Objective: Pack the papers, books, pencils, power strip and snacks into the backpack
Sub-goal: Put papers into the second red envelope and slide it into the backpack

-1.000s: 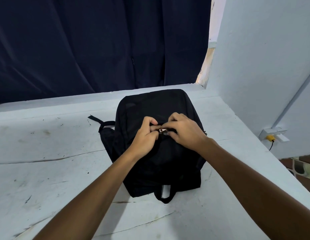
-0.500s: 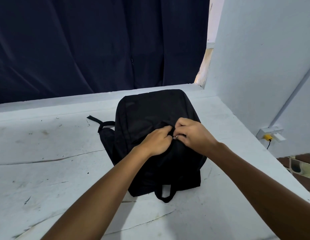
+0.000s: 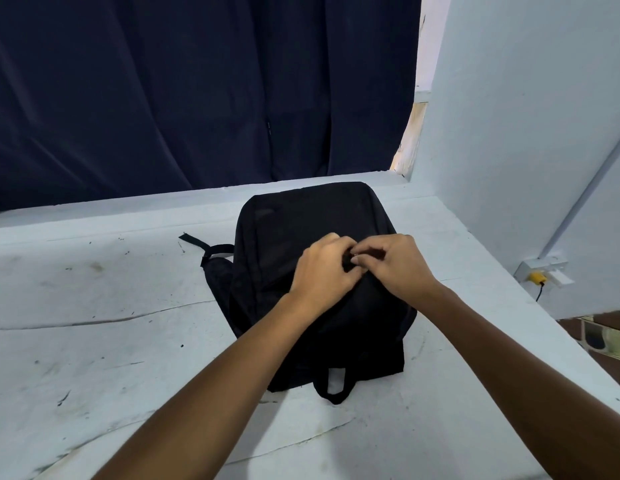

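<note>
A black backpack [image 3: 312,220] lay flat on a scuffed white table [image 3: 94,341], under both of a person's bare hands. The left hand [image 3: 324,271] and right hand [image 3: 393,263] met fingertip to fingertip over the middle of the bag, fingers curled tight and pinching something small and dark between them; what it was could not be made out. The bag's carry loop [image 3: 336,382] lay nearer the person than the hands, below the wrists, while a strap [image 3: 211,249] trailed out to the left of the left hand. Beyond the hands hung a dark curtain [image 3: 163,98]. To the right of the right hand, a wall socket [image 3: 543,271] held a yellow plug [image 3: 538,277].
</note>
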